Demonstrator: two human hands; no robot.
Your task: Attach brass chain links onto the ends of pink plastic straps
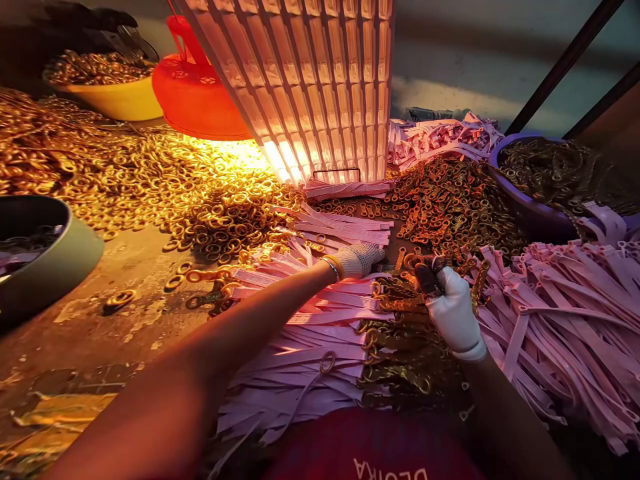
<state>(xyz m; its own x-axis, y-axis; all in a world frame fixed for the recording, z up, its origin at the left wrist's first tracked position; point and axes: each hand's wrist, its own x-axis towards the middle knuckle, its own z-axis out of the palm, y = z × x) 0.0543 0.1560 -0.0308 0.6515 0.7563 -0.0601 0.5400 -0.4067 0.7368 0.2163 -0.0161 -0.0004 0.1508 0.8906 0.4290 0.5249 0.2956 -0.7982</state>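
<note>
The right hand (453, 307) pinches a brass clasp (411, 261) at its fingertips — the left hand (357, 260), just beside, lies on pink strips (320, 333), grip unclear. Below both, white lettering (390, 470) on red — cut off.

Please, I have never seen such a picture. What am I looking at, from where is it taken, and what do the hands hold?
No machine here: a camera worn on a person's head looks down at their two gloved hands. The left hand lies on fanned pink strips; whether it grips one is unclear. The right hand pinches golden metal fittings. Heaps of golden rings cover the table, with a yellow bowl and a purple basin of more metal parts.
</note>
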